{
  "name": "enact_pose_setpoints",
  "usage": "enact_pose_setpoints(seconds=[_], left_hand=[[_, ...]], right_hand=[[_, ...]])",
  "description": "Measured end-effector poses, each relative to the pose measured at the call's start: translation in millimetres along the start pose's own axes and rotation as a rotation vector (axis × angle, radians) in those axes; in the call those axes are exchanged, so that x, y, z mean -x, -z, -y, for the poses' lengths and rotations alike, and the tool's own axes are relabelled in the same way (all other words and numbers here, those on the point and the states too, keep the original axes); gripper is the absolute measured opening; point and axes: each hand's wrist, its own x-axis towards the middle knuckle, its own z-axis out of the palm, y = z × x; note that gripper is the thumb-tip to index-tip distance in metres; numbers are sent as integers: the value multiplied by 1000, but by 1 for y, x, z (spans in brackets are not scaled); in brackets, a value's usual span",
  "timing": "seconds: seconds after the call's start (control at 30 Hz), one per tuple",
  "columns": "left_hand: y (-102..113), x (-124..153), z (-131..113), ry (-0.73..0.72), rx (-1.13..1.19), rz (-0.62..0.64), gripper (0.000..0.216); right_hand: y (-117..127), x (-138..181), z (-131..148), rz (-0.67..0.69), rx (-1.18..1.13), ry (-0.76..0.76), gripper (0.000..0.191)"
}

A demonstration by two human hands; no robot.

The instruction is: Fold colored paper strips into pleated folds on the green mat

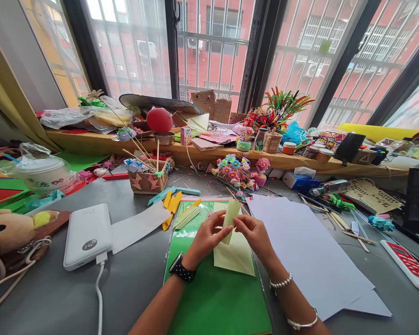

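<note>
Both of my hands pinch a small folded piece of pale yellow paper (230,218) held upright above the table. My left hand (206,238), with a black watch on its wrist, grips the paper's left side. My right hand (254,235), with bead bracelets on the wrist, grips its right side. Under my hands lies a pale yellow sheet (235,258) on a green cutting mat (212,298). Another folded pale strip (186,217) rests at the mat's top left.
A white power bank (87,235) with a cable lies to the left, beside a white paper sheet (138,225). Large white sheets (310,251) cover the right. A red calculator (410,265), paper flowers (235,170), yellow and blue paper strips (171,200), a small box (148,181) and clutter line the sill.
</note>
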Motion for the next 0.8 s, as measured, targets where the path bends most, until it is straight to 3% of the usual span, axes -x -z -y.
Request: enact_pose_setpoints(seconds=[0.27,0.5,0.7,0.8], left_hand=[[8,-1,-4,67,221,-155,42],[11,-1,-11,149,218,-207,41],[8,-2,-5,116,18,-301,35],[2,-1,0,35,-101,-268,29]], right_hand=[[3,1,0,-118,-9,14,23],[4,0,0,-32,27,37,21],[6,-1,0,18,45,24,22],[6,0,2,-14,78,24,28]])
